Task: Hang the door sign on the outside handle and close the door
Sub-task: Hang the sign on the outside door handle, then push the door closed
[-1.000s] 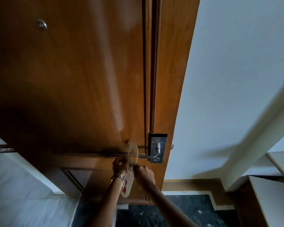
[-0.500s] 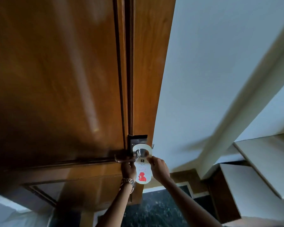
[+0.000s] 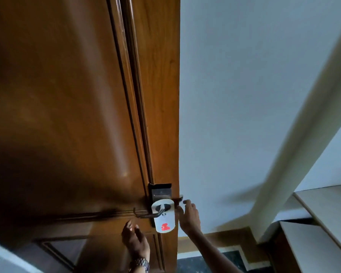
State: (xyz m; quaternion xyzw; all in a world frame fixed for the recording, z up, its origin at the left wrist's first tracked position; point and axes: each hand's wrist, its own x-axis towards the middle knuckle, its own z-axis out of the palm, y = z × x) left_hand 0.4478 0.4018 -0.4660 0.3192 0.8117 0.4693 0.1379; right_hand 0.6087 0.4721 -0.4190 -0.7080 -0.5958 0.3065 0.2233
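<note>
Door sign (image 3: pixel 164 217) hangs on the lever handle (image 3: pixel 148 214) of the wooden door (image 3: pixel 67 115), its cut-out looped over the lever just beside the lock plate (image 3: pixel 160 191); white card with a red mark low on it, print too small to read. Left hand (image 3: pixel 135 241) is raised below the lever, palm toward the door, fingers (image 3: pixel 129 226) spread loose and holding nothing, apart from both handle and sign. A metal watch (image 3: pixel 140 263) sits on that wrist, forearm cut off by the bottom edge. Right hand (image 3: pixel 189 215) reaches up from the lower right, forearm slanting in, fingers slack and parted, tips just beside the sign's right edge at the door edge; contact with the card cannot be told, but no grip shows. Something small and dark sticks out at the door edge by the right fingertips, blurred, hard to make out. Pale wall (image 3: pixel 244 95) right of the door, dark floor (image 3: pixel 205 263) below, partly hidden by the right arm.
</note>
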